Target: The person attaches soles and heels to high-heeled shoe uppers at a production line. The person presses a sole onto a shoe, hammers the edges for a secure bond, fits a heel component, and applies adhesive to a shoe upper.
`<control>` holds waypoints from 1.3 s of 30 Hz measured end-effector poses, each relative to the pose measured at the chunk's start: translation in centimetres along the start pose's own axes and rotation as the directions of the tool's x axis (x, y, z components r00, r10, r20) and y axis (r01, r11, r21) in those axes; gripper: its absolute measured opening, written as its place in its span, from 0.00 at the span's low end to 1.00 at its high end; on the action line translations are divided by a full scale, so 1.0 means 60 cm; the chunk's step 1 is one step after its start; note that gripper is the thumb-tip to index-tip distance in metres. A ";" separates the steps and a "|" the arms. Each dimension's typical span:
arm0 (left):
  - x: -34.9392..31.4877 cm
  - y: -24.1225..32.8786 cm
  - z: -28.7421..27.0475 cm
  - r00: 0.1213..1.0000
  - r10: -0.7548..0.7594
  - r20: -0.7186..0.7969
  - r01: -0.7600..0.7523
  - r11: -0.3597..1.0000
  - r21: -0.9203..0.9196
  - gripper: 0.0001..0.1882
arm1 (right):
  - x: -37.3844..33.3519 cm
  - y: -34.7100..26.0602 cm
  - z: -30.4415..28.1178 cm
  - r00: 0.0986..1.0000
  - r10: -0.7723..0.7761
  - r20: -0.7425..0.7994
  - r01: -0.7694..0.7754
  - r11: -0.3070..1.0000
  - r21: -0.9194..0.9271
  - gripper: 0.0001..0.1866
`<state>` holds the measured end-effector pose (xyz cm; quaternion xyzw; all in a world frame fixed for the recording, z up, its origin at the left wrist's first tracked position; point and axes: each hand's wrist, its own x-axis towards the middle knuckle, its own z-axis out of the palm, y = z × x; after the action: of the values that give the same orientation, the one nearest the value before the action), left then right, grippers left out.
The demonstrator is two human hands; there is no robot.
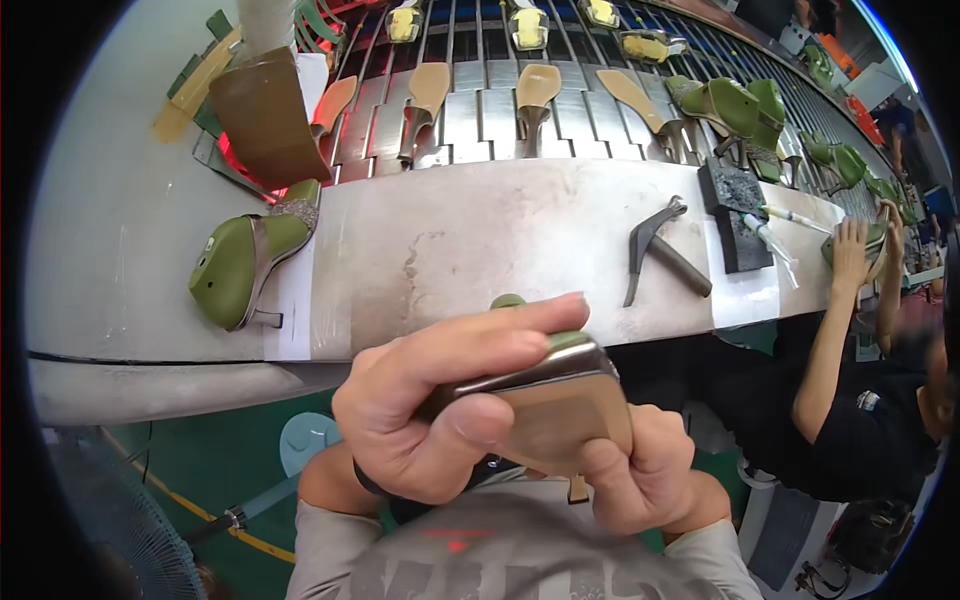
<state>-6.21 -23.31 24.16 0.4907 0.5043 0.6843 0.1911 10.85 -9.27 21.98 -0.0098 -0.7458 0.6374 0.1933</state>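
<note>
In front of my body, both hands hold a shoe (560,425), its tan sole tilted up toward me. A dark glossy edge runs along the sole, and a little green shows above my fingers. My left hand (430,400) wraps the shoe's left side, thumb on the sole and fingers over the top. At the other end, my right hand (640,470) grips the lower right edge, its thumb pressing the sole. Much of the shoe is hidden by my hands. On the table's left lies a green heeled shoe (225,275) with a glittery back part.
A hammer (682,268) rests on the pale table (500,220), left of a black block (740,225) with brushes (770,240). Behind, a slatted conveyor (470,135) carries tan soles with heels (537,90) and green shoes (725,105). A co-worker (850,400) handles a shoe at right.
</note>
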 end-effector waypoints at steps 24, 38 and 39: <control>0.013 0.054 -0.028 0.917 -0.029 -0.397 0.165 0.935 0.313 0.11 | 0.055 -0.017 0.053 0.987 -0.134 0.086 0.142 0.985 -0.095 0.12; -0.015 0.034 -0.084 0.770 -0.180 -0.612 0.336 0.930 0.149 0.10 | 0.088 0.031 0.065 0.998 -0.060 0.015 0.061 0.986 -0.153 0.16; -0.015 0.034 -0.082 0.771 -0.165 -0.616 0.325 0.933 0.157 0.10 | 0.089 0.032 0.066 0.996 -0.083 0.009 0.084 0.984 -0.155 0.16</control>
<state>-9.59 -27.32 25.43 0.2022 0.6820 0.7012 0.0475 4.27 -11.25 21.16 0.0074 -0.7931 0.5689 0.2175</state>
